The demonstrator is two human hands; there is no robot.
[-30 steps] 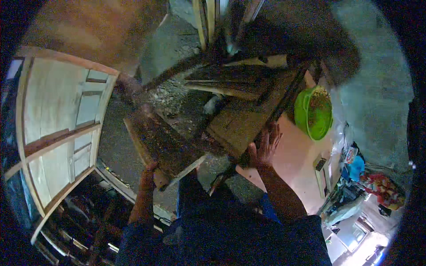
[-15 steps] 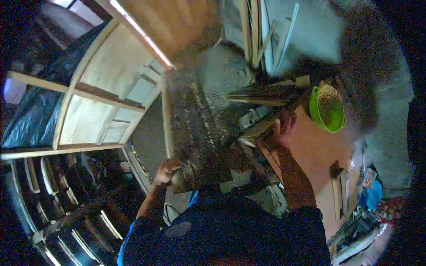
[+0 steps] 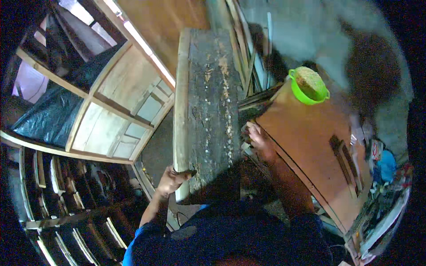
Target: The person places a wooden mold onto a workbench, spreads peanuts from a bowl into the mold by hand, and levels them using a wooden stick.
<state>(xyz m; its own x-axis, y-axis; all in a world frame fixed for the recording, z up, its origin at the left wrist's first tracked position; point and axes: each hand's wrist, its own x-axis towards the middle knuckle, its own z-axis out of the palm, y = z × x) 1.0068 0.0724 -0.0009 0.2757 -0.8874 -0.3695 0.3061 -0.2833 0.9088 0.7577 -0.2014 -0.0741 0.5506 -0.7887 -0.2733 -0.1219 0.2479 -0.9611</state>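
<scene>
A long, dark, weathered wooden board (image 3: 213, 102) extends from six to twelve o'clock. The left hand (image 3: 173, 181), at seven o'clock, grasps its lower left edge. The right hand (image 3: 261, 141), at three o'clock, is unclenched beside the board; contact with the flat orange-brown tabletop (image 3: 310, 137) cannot be determined. A round lime-green plastic bowl (image 3: 306, 96) sits at two o'clock.
</scene>
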